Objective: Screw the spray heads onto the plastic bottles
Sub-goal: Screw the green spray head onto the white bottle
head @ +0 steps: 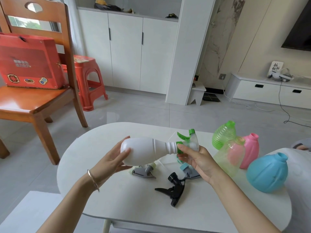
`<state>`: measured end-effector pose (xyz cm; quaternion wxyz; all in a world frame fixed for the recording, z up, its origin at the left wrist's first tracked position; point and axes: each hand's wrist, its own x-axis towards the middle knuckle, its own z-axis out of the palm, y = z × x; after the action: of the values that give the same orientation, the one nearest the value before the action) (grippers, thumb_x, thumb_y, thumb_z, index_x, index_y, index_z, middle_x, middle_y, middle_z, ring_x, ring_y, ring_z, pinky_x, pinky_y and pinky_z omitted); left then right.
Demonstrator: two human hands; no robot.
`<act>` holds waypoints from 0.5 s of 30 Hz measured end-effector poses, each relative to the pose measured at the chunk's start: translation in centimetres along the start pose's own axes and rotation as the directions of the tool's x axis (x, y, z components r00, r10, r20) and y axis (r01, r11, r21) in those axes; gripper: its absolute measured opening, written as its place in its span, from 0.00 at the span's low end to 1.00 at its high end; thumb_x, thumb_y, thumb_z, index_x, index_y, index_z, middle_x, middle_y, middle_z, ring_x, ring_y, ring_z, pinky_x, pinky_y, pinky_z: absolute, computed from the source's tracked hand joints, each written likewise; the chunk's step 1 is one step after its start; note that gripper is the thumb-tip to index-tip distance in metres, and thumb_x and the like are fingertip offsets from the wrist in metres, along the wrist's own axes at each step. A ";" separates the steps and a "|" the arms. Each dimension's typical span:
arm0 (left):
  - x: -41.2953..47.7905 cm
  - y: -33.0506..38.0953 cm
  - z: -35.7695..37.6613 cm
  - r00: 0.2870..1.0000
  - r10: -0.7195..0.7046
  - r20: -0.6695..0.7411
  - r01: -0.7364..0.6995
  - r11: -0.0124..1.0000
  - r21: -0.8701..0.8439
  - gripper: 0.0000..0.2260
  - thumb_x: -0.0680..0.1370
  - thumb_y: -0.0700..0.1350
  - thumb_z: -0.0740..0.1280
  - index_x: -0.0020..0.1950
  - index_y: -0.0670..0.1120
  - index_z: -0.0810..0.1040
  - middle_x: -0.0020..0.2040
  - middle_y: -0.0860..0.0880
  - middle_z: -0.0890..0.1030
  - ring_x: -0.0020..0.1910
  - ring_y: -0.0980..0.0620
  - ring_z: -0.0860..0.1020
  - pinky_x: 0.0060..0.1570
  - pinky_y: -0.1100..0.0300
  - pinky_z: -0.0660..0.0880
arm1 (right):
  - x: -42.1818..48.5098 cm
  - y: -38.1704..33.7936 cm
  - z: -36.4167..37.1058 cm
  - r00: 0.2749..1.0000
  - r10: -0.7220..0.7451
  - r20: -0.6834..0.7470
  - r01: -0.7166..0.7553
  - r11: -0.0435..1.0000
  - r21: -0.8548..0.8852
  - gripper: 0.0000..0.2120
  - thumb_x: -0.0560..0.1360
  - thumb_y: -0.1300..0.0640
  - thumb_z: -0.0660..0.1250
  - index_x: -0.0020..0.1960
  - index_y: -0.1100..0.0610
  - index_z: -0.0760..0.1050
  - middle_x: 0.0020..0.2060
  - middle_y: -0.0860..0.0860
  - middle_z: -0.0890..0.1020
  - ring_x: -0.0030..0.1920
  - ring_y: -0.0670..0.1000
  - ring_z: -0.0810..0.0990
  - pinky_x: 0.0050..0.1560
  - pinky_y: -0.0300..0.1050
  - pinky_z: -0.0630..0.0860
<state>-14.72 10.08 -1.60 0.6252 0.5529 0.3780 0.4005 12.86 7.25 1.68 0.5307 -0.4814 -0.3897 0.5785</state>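
My left hand (113, 158) holds a white plastic bottle (144, 151) sideways above the table, gripping its base, with the neck pointing right. My right hand (197, 159) grips a green and clear spray head (189, 140) at the bottle's neck, fingers on the green collar. On the white table (134, 199) lie a black spray head (174, 188), a grey one (143, 170) and a light blue and grey one (186, 169), partly hidden by my right hand.
At the right of the table stand a green ribbed bottle (222, 134), a clear yellowish bottle (230, 157), a pink bottle (250, 148) and a round blue bottle (267, 172). A wooden chair (42, 101) with a red box and a red stool (89, 76) stand to the left.
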 end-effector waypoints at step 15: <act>-0.3 0.1 0.7 0.994 -0.071 0.079 0.078 0.993 -0.086 0.31 0.62 0.64 0.75 0.63 0.56 0.76 0.60 0.49 0.82 0.57 0.44 0.81 0.50 0.57 0.80 | 0.4 0.0 0.0 0.996 -0.072 -0.051 0.081 0.976 0.202 0.10 0.62 0.59 0.74 0.43 0.57 0.84 0.40 0.51 0.85 0.42 0.47 0.81 0.46 0.35 0.79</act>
<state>-14.23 9.58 -1.41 0.6777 0.5247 0.3562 0.3723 12.90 7.60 1.62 0.6074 -0.4216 -0.3352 0.5839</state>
